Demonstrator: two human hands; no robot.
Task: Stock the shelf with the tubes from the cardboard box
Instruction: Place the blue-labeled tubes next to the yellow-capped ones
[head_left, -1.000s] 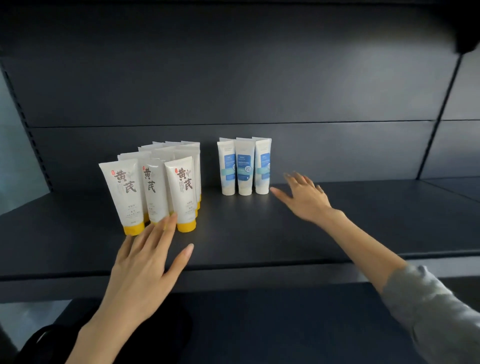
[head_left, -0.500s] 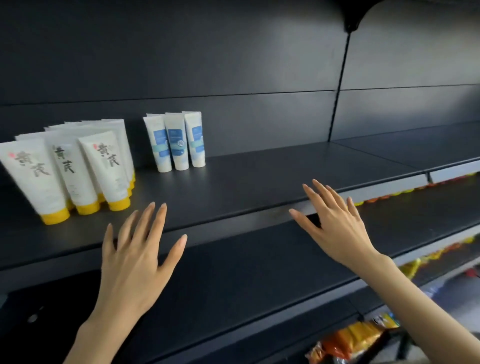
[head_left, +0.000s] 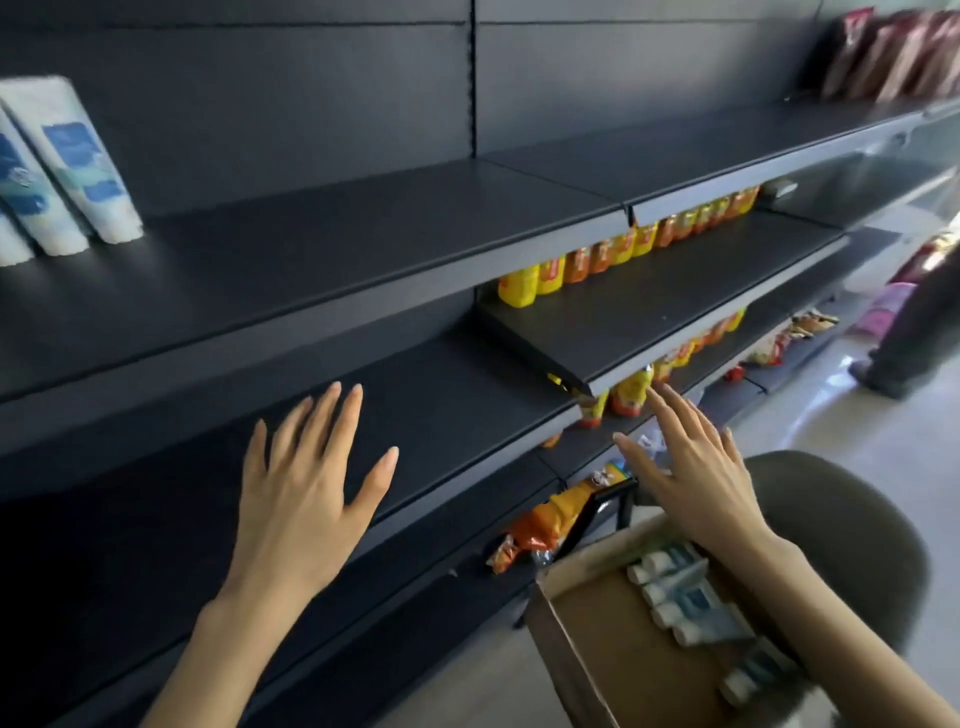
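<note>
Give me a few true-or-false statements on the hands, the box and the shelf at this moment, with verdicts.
1. The left hand grips something. False: it is open and empty.
2. The right hand is open and holds nothing. True.
3. The cardboard box is empty. False: tubes lie in it.
4. On the shelf stand white-and-blue tubes. True.
</note>
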